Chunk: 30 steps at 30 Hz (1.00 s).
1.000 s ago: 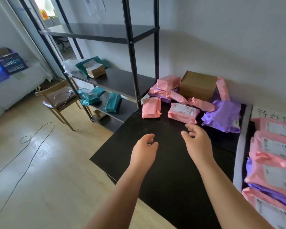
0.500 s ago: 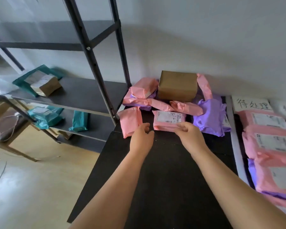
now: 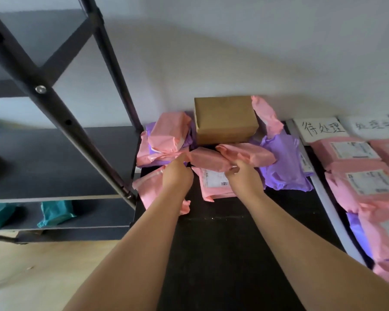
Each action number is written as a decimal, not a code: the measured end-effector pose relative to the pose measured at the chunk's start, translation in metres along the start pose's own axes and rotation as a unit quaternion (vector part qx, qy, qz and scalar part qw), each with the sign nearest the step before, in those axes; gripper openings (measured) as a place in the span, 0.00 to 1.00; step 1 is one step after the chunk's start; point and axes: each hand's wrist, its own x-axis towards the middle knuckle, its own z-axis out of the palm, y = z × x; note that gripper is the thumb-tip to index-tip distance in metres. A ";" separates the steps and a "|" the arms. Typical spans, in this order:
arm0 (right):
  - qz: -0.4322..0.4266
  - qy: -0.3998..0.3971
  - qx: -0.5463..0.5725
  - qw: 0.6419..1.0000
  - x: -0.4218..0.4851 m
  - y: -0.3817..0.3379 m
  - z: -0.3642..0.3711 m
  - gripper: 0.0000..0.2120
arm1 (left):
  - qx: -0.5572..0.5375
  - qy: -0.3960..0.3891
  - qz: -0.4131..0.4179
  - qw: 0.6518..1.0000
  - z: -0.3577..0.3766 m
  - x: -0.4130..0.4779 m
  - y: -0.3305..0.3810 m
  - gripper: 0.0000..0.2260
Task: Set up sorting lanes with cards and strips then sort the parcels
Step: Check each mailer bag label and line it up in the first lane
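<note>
— At the far end of the black table, on the near side of the cardboard box: is that where the work is?

— Yes, in the unsorted heap. Both hands are at one pink parcel. It lies across the heap, long axis left to right, resting over a labelled parcel.

— How do the hands hold it?

— The right hand has its fingers curled onto the near right edge, pinching it. The left hand reaches to the left end, but its back hides the fingers, so I cannot tell whether they grip.

— And where should it go?

— Rightwards, I'd judge. A white strip and a handwritten card mark a lane at the right, with sorted parcels laid in it. The right hand is nearer that lane, so it would likely lead the carry, over the purple parcel.
</note>
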 end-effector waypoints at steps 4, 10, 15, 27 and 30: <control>0.002 0.028 -0.052 0.998 0.001 -0.003 0.004 0.12 | -0.002 0.019 0.026 0.999 0.000 0.014 -0.001 0.18; -0.020 0.047 -0.017 0.999 -0.009 -0.005 -0.006 0.13 | -0.079 0.079 0.054 0.992 -0.008 -0.005 0.007 0.13; -0.093 0.101 0.064 0.988 -0.035 -0.011 -0.033 0.09 | -0.130 0.118 0.058 0.983 -0.027 -0.041 0.016 0.10; -0.191 0.144 0.168 0.956 -0.106 0.004 -0.161 0.06 | -0.246 0.200 0.119 0.941 -0.050 -0.177 0.096 0.01; -0.203 0.168 0.180 0.948 -0.122 0.011 -0.190 0.07 | -0.256 0.210 0.148 0.932 -0.052 -0.213 0.115 0.02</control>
